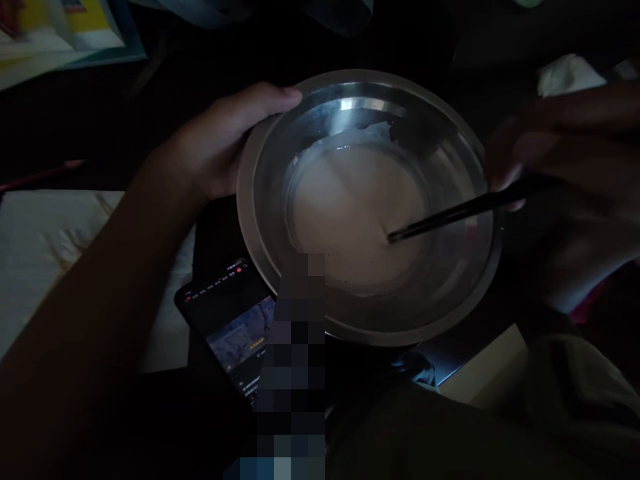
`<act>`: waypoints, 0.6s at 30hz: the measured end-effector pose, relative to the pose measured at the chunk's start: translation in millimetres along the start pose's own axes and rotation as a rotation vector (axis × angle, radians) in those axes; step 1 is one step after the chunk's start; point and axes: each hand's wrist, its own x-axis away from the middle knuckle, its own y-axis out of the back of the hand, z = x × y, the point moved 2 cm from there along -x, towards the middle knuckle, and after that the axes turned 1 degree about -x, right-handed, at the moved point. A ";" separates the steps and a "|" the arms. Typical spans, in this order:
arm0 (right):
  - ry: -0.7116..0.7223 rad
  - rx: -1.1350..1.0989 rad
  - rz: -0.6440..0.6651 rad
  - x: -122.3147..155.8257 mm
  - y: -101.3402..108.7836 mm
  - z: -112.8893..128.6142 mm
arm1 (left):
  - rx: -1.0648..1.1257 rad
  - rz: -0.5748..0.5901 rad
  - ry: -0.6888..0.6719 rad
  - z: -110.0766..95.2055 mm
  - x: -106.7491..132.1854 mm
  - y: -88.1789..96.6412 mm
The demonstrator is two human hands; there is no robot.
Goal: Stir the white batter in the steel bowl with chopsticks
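A wide stainless steel bowl holds a pale, creamy liquid with a smeared edge on the wall. My left hand grips the bowl's upper left rim, thumb on top and the other fingers hidden behind it. From the right, my right hand reaches over the opposite rim, slightly blurred. Its fingers are closed around dark chopsticks, whose tips dip into the liquid right of the middle.
Beside the bowl's lower left lies a phone with a lit screen. White paper with brownish marks is under my left forearm. Colourful printed material sits at the top left, a white crumpled item at the upper right. A pixelated patch hides the lower middle.
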 end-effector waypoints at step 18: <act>-0.003 0.102 -0.006 -1.9 -2.6 5.1 | -0.034 -0.061 0.050 -2.0 1.5 -0.6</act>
